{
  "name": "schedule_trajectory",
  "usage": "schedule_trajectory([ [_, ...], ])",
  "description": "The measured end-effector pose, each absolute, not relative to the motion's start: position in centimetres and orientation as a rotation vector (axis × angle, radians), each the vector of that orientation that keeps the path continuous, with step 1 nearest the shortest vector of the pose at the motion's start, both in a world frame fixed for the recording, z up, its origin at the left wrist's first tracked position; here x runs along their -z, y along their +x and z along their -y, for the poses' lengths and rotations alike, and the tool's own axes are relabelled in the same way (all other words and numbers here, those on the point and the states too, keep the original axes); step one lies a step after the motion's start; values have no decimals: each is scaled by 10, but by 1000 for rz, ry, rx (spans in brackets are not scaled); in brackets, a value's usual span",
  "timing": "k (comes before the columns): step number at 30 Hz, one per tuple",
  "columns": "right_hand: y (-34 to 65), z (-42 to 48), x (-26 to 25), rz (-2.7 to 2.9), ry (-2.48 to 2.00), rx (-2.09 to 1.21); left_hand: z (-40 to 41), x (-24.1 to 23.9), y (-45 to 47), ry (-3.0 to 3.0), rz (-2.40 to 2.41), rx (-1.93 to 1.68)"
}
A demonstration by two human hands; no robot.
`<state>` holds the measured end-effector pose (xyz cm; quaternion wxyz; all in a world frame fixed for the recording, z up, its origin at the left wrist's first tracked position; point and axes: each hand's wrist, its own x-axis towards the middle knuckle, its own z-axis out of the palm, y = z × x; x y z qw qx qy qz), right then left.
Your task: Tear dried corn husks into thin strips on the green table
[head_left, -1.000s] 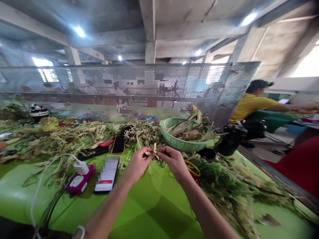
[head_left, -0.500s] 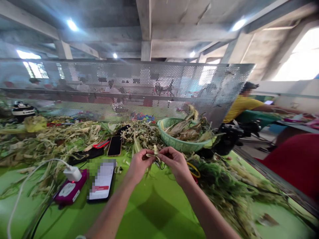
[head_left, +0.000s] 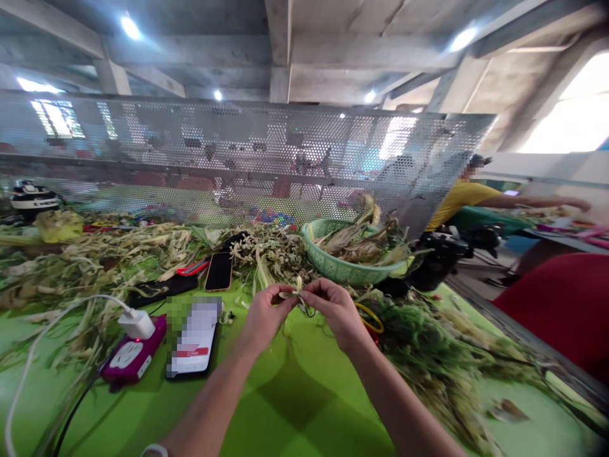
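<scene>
Between my fingertips is a small pale piece of corn husk [head_left: 299, 289], with thin ends sticking up and out to the side. My left hand [head_left: 269, 314] pinches it from the left, thumb against forefinger. From the right, my right hand [head_left: 333, 311] pinches the same piece, its other fingers curled in. Both hands are held over the green tabletop [head_left: 295, 406]. Just behind them lies a heap of small husk pieces [head_left: 276, 251]. A green plastic basket [head_left: 352, 271] with dry husks stands behind my right hand.
Left of my arms lie a phone with a lit screen [head_left: 197, 336], a purple power strip [head_left: 133, 358] with a white charger, and a dark phone [head_left: 219, 271]. Green fibres [head_left: 428, 336] spread at the right. A perforated metal panel [head_left: 238, 146] closes the back. A person in yellow [head_left: 464, 197] works beyond.
My hands keep their pinch on the husk piece, nearly in place. The view has shifted slightly, and the person at the right has moved an arm.
</scene>
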<state>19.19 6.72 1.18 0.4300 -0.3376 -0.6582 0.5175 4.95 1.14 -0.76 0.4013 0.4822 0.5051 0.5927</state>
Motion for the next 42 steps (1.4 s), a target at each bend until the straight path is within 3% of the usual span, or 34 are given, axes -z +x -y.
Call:
schedule_trajectory([
  [9,196,-71,-12,1724,-860,-1212,-13,12,52,1093,-1177,-1505],
  [19,198,-69,-15,2069,-802,-556,-16,14,55,1039,-1174,-1609],
  [29,200,-64,-20,2212,-815,-354,-15,18,61,1039,-1246,-1601],
  [42,194,-57,-18,2125,-747,-365,-14,15,57,1041,-1320,-1631],
])
